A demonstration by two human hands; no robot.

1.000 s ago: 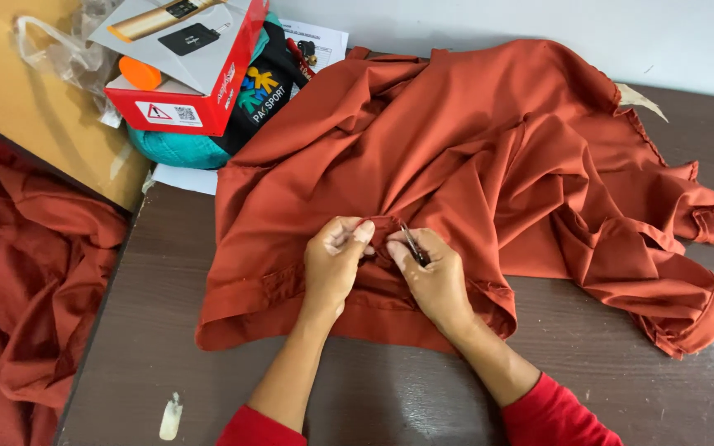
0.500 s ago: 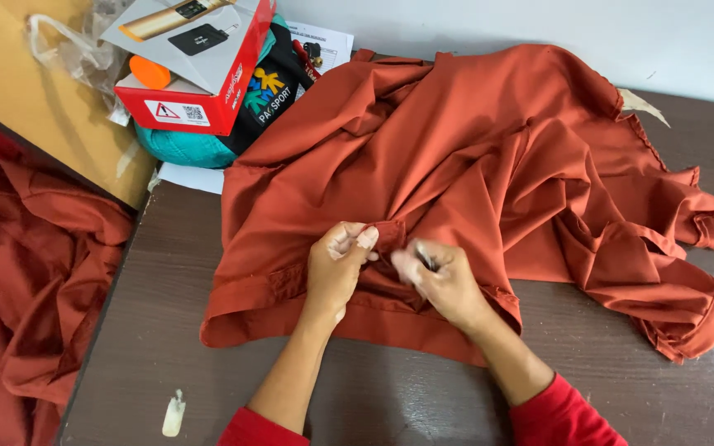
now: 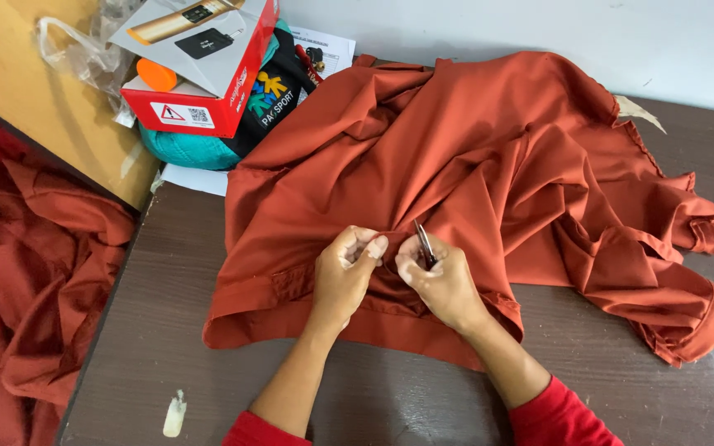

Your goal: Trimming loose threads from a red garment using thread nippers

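A rust-orange garment (image 3: 489, 173) lies spread and bunched over a dark wooden table (image 3: 208, 388). My left hand (image 3: 345, 277) pinches a fold of the cloth near the garment's front hem. My right hand (image 3: 440, 281) sits just beside it, closed around a small metal thread clipper (image 3: 424, 243) whose tips stick up above the fingers. Both hands rest on the fabric, almost touching each other. Red sleeves cover both forearms near the bottom edge.
A red and white box (image 3: 200, 66) sits on dark and teal bags (image 3: 233, 124) at the back left, next to a crumpled clear plastic bag (image 3: 84, 49). More rust-orange cloth (image 3: 35, 289) is heaped left of the table. A small white object (image 3: 174, 413) lies near the table's front left.
The hands have stayed together on the same fold near the hem. The right hand has turned slightly, so the clipper's tips now point upward.
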